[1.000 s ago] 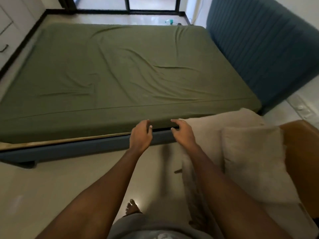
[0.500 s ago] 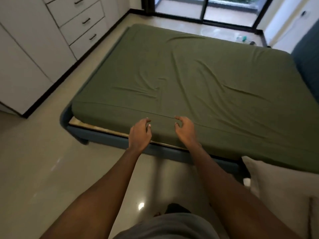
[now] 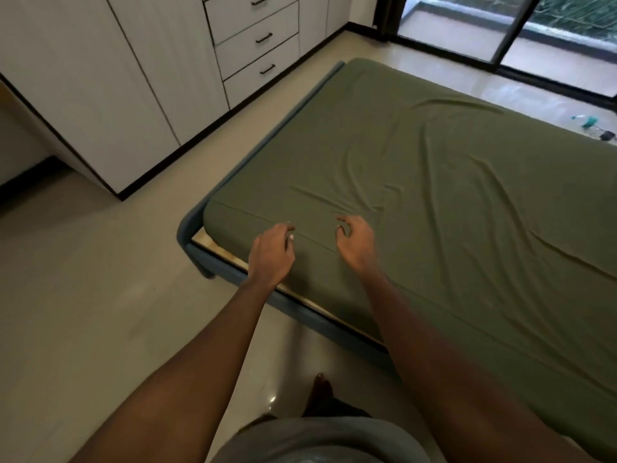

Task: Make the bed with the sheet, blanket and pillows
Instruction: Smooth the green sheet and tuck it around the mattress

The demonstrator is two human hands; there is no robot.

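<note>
An olive green fitted sheet (image 3: 434,195) covers the mattress, with several wrinkles across its top. Both of my hands are over the near side of the bed, close to the left corner. My left hand (image 3: 272,253) hovers at the sheet's seam with loosely curled fingers and holds nothing. My right hand (image 3: 355,243) is just to its right, with bent fingers spread above the sheet, also holding nothing. Whether the fingertips touch the fabric is unclear. No blanket or pillows are in view.
The blue bed frame (image 3: 200,259) shows a strip of wooden base under the mattress edge. White wardrobes with drawers (image 3: 260,38) line the left wall, with beige floor (image 3: 100,312) between. A sliding glass door (image 3: 500,28) is at the back and a bottle (image 3: 589,121) lies beyond the bed.
I have moved left along the bed's side toward the corner. My hands rose from the mattress's lower edge to its top edge. The pale pillows have left the view.
</note>
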